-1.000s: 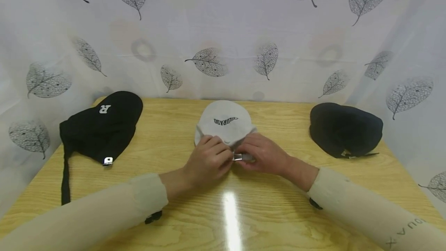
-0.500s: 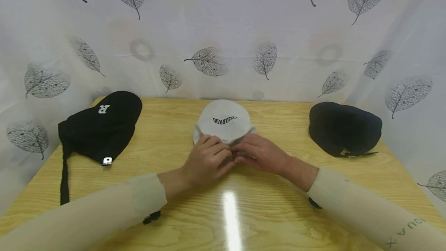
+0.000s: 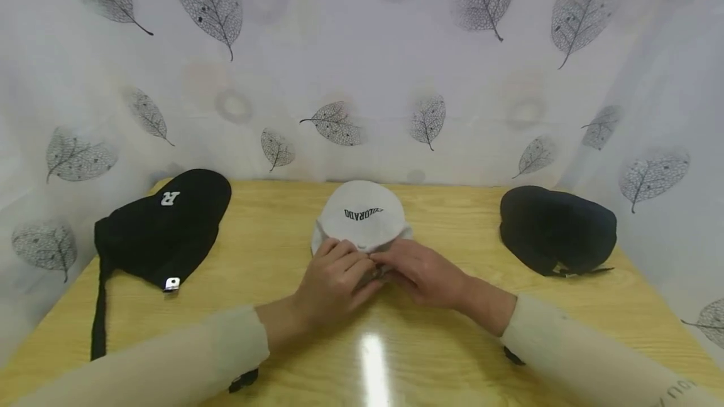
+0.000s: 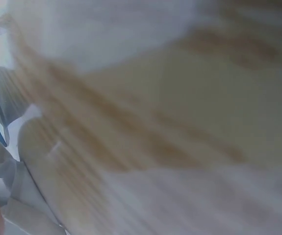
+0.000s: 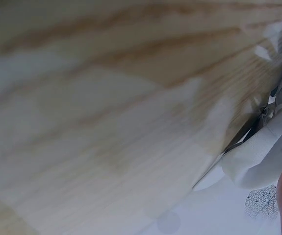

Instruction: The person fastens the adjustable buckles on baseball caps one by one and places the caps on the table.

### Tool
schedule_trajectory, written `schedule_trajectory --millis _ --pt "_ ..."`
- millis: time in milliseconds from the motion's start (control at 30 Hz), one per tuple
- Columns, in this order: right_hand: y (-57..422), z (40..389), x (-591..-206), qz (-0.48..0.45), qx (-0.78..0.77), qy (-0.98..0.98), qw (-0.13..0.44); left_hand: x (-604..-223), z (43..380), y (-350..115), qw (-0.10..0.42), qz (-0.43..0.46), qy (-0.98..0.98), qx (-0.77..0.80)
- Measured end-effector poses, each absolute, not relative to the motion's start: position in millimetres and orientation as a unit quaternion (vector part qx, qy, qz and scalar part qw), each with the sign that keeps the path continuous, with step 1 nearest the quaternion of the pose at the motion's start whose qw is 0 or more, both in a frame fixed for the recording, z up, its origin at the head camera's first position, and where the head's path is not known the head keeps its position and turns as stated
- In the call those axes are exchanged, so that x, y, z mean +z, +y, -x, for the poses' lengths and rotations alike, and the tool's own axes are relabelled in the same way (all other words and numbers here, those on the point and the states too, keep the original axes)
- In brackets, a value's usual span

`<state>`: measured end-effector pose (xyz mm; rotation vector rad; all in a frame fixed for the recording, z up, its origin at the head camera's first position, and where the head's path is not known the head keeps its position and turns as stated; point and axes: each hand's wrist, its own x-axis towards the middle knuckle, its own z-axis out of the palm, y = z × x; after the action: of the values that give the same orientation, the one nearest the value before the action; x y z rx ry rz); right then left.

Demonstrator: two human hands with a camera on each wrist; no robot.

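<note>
A white baseball cap (image 3: 364, 209) with dark COLORADO lettering lies at the middle back of the table in the head view. My left hand (image 3: 334, 281) pinches the left part of its back strap. From the other side my right hand (image 3: 424, 272) pinches the strap by its metal buckle (image 3: 378, 272), fingertips close against those of the left. Fingers hide most of strap and buckle. The right wrist view shows pale cap fabric (image 5: 263, 154) and strap at its right edge; the left wrist view shows fabric (image 4: 28, 210) at lower left.
A black cap (image 3: 164, 225) with a white R and a long dangling strap lies on the left of the wooden table (image 3: 271, 218). On the right lies a dark navy cap (image 3: 557, 228). A leaf-patterned curtain (image 3: 373, 61) hangs behind the table.
The head view has tilted up, so everything sits lower. My right fingers have closed in toward the left ones, and the silver buckle plate and strap end, plain earlier, are now mostly covered.
</note>
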<state>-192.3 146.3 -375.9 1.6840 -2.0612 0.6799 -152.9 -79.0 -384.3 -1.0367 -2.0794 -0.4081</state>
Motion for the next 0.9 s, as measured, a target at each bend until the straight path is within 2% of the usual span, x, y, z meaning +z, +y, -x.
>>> schedule_trajectory --millis 433,733,900 --pt "147.1 204.6 -370.9 -0.585 0.281 -0.73 0.216 -378.3 163.5 -78.4 0.393 0.424 -0.795 -0.182" --pt "149.2 206.5 -372.5 -0.616 0.215 -0.713 0.256 -382.0 158.6 -77.5 0.385 0.426 -0.8 -0.177" --pt "146.9 204.2 -373.4 -0.643 0.165 -0.685 0.301 -384.1 155.6 -78.4 0.38 0.426 -0.802 -0.176"
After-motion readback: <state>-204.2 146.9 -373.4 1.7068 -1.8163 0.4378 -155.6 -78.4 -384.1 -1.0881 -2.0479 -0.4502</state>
